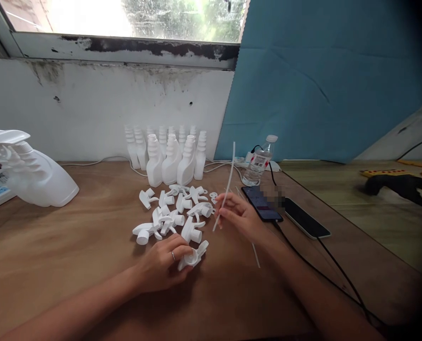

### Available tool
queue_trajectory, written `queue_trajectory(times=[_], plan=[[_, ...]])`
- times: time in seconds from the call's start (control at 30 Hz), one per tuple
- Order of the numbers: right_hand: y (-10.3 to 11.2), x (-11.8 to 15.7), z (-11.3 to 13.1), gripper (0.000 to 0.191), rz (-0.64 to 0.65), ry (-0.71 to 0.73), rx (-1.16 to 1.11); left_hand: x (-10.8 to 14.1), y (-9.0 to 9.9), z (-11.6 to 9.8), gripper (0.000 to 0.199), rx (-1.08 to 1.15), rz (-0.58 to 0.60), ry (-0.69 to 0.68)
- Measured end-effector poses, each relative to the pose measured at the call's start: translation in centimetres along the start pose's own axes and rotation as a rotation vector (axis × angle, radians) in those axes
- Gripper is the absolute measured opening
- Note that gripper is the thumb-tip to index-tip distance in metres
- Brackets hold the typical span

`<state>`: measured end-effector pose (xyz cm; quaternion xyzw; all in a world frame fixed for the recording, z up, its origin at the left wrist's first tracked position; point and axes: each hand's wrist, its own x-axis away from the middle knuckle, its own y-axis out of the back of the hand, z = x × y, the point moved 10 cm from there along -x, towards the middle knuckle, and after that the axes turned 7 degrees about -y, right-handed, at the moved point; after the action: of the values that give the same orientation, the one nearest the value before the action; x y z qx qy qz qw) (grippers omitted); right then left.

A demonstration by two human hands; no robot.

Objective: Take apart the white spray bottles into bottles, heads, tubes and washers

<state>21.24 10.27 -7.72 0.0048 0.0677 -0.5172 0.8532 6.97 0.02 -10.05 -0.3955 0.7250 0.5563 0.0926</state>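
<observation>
My left hand [166, 263], with a ring on one finger, is closed around a white trigger spray head [194, 255] near the front of the pile. The round collar of that spray head faces up toward me. Between the fingertips of my right hand [237, 213] is a thin white dip tube [230, 177], tilted nearly upright. Several loose white spray heads [168, 218] lie heaped just beyond my left hand. Small white ring washers [214, 195] rest beside my right fingertips. Another thin tube [255, 255] lies on the table, partly hidden under my right forearm.
Several white open-necked bottles [171, 163] stand by the wall. Assembled spray bottles [51, 177] lean at the left. A clear water bottle [258, 163], a phone [262, 203] and a second dark device [306, 218] with cables occupy the right side of the wooden table [101, 203].
</observation>
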Motion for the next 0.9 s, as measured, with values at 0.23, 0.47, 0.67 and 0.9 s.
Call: queue_trajectory(times=[0.23, 0.47, 0.67, 0.9], plan=[[-6.2, 1.8, -1.7, 0.017, 0.213, 0.010, -0.017, 0.9, -0.3, 2.0, 0.045, 0.095, 0.017, 0.207], [-6.9, 2.0, -2.4, 0.016, 0.253, 0.005, 0.026, 1.0, -0.6, 2.3, 0.039, 0.134, 0.046, 0.224], [-7.2, 2.4, -1.8, 0.017, 0.264, 0.034, 0.087, 1.0, -0.7, 2.3, 0.037, 0.123, 0.050, 0.214], [-7.6, 2.9, -0.7, 0.015, 0.315, 0.105, 0.106, 1.0, -0.9, 2.5, 0.033, 0.131, 0.080, 0.250]])
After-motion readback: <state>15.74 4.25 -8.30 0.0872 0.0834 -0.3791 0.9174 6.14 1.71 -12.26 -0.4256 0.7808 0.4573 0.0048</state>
